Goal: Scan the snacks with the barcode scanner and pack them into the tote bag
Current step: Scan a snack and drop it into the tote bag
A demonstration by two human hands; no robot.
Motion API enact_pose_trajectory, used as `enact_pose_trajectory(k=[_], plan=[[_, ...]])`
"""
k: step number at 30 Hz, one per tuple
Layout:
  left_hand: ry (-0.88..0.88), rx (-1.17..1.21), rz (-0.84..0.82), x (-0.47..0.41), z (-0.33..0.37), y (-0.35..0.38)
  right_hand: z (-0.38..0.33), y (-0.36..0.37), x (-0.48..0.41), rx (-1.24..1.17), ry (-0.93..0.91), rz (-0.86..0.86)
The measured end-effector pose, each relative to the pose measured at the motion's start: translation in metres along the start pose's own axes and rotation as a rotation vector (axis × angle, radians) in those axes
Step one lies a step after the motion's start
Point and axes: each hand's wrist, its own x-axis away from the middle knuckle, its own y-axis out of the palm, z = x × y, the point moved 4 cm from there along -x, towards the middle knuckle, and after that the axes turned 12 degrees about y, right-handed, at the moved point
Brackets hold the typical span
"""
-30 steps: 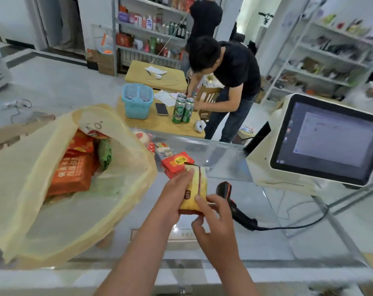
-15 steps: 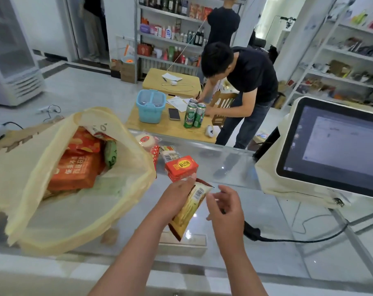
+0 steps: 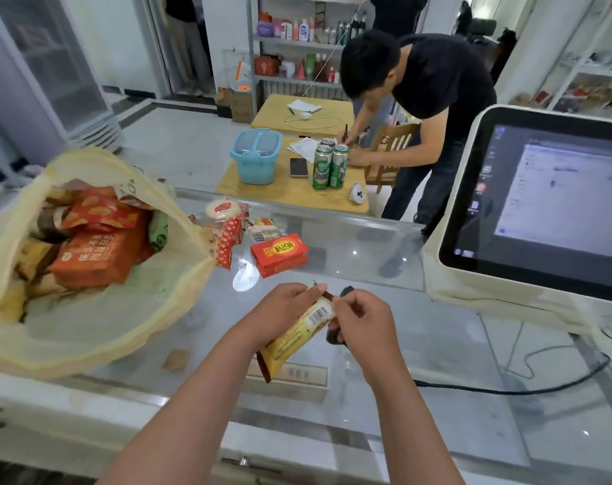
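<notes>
1. Left hand (image 3: 283, 306) grips the upper end of a yellow snack packet (image 3: 290, 344), fingers curled over it. The packet slants from 1 o'clock down to 7 o'clock with its barcode facing up.
2. Right hand (image 3: 362, 322) is curled round the dark barcode scanner (image 3: 333, 336), whose head shows above and below the fingers, just beside the packet's barcode.
3. Both hands hover over a glass counter (image 3: 437, 344). A black cable (image 3: 507, 390) trails across it toward 3 o'clock.
4. At 9 o'clock from the hands, a pale yellow tote bag (image 3: 98, 327) lies open on the counter. It holds an orange packet (image 3: 98, 257), a red packet (image 3: 101, 211) and a green packet (image 3: 158, 229), among others.
5. At 12 o'clock a red box (image 3: 280, 253) sits on the glass. Toward 11 o'clock behind it lie a round white snack (image 3: 222, 209), a red dotted packet (image 3: 229, 239) and a clear-wrapped snack (image 3: 264, 231).
6. At 2 o'clock stands a white-framed touchscreen (image 3: 549, 211), lit.
7. Beyond the counter at 12 o'clock, a wooden table (image 3: 290, 194) carries a blue basket (image 3: 256, 155), green cans (image 3: 330, 164) and a phone (image 3: 298, 167). A person in a black shirt (image 3: 437, 82) bends over it beside a wooden chair (image 3: 392, 148).
8. Farther back are metal shelves (image 3: 297, 40) of bottles at 12 o'clock and a glass-door cooler (image 3: 52, 71) at 10 o'clock, on a pale tiled floor.
</notes>
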Motion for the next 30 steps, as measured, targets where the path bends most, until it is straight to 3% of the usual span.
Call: enact_pose_trajectory(k=[6, 9, 13, 18, 24, 30], plan=[[-0.181, -0.025, 0.061, -0.007, -0.034, 0.008, 0.026, -0.027, -0.022, 0.216, 0.013, 0.076], [-0.28, -0.074, 0.116, -0.009, -0.049, 0.008, 0.033, -0.038, -0.029, 0.481, -0.054, 0.116], [-0.325, -0.045, 0.18, -0.013, -0.057, 0.008, 0.062, -0.02, -0.036, 0.829, -0.024, 0.018], [-0.322, -0.095, 0.189, -0.016, -0.061, 0.011, 0.069, -0.008, -0.039, 0.825, -0.068, 0.127], [-0.337, -0.133, 0.182, -0.02, -0.066, 0.01, 0.048, -0.036, -0.029, 0.701, -0.08, 0.132], [-0.365, -0.192, 0.172, -0.022, -0.069, 0.01, 0.027, -0.052, -0.01, 0.59, -0.019, -0.019]])
